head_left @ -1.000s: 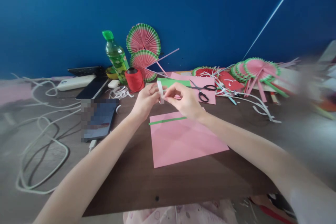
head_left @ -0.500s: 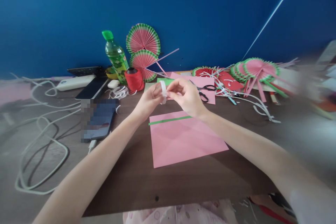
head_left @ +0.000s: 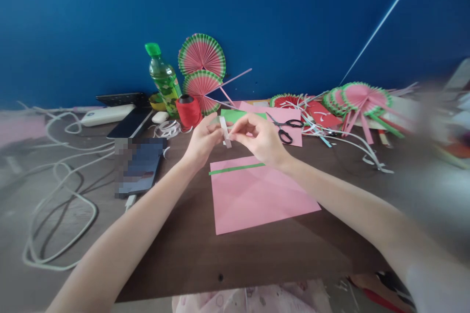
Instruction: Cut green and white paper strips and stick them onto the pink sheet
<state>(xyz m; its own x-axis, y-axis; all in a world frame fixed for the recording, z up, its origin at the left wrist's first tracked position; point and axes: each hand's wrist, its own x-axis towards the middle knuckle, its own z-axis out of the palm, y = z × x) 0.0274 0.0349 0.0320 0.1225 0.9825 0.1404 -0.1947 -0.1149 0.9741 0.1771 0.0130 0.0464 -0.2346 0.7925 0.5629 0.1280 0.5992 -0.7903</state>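
Tape (head_left: pixel 225 132): raised above the table (head_left: pixel 183 254), between both hands, beyond the pink sheet (head_left: pixel 253 200); looks like a narrow white roll.
Left hand (head_left: pixel 203 140): grasps the roll with curled fingers.
Right hand (head_left: pixel 260 140): pinches the tape's edge between thumb and forefinger (a loose end, perhaps; too small to tell).
Green strip (head_left: pixel 237 168): lies along the sheet's far side, seemingly placed; cannot tell whether stuck.
Pink sheet: flat, unpleated, unlike the fans (head_left: pixel 201 54) behind; shows no tape, so seemingly early, with most left.
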